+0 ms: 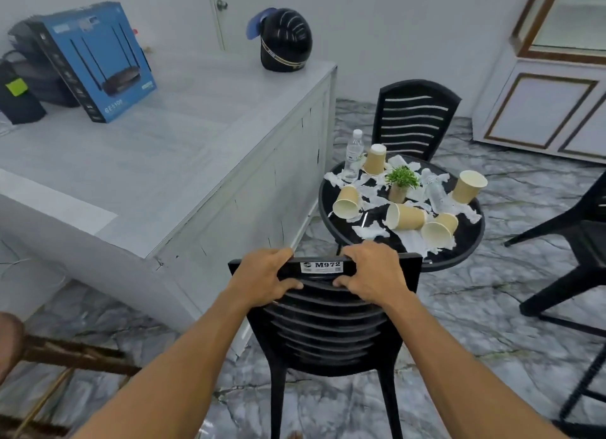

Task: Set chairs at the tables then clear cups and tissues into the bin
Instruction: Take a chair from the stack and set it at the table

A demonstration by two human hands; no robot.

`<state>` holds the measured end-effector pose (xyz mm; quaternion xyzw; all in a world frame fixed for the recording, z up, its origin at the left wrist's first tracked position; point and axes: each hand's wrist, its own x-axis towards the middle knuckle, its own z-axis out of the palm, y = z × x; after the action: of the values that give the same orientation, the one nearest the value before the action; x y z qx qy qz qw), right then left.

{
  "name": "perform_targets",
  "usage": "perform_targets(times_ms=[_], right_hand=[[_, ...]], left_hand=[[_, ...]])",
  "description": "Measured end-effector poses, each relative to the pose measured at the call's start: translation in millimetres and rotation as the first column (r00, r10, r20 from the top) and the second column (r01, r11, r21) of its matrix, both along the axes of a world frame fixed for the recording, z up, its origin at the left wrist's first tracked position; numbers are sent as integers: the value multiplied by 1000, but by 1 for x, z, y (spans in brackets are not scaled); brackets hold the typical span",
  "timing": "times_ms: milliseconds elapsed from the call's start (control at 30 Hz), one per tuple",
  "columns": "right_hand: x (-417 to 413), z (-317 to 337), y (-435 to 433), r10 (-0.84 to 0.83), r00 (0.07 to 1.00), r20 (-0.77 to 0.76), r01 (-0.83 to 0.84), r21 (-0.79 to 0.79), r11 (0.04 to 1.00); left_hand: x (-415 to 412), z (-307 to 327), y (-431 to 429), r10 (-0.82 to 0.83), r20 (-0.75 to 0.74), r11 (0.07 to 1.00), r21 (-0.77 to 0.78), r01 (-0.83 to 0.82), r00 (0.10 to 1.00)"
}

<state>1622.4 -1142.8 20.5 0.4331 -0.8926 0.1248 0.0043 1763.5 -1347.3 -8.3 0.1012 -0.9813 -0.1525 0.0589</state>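
In the head view, both hands sat at the lower centre of the frame on the top rail of a black plastic chair: the left hand and the right hand each gripped it, fingers curled over the rail's upper edge and thumbs on its near face, either side of a white "M972" label. Just past that rail lay the near rim of the round black table, at centre right; whether chair and table touched could not be told. On the table were paper cups, most tipped over, crumpled tissues, a water bottle and a small potted plant. A second black chair stood at the table's far edge and a third at the right edge of the frame, with bare marble floor between it and the held chair. The white counter filled the left, its corner close beside the held chair.
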Motion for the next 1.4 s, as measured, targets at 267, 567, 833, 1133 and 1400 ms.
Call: perform_targets(times_ms=[267,567,833,1133,1400], right_hand=[[-54,-5,1,-52,998,33,49,73,996],[-84,-1,-3,-23,995,101,23,4,1000],[-108,-23,-10,-81,989,125,95,-108,990],[-71,-25,37,-79,995,52,83,-76,994],[-77,-14,89,-212,977,-17,205,-180,962]], left_hand=[[-59,11,-13,-76,132,996,-33,81,988],[-81,22,-21,-105,121,990,-82,116,987],[-102,11,-43,-46,39,998,39,44,998],[-87,15,-20,-134,174,991,16,133,976],[-150,44,7,-302,158,951,-13,308,940]])
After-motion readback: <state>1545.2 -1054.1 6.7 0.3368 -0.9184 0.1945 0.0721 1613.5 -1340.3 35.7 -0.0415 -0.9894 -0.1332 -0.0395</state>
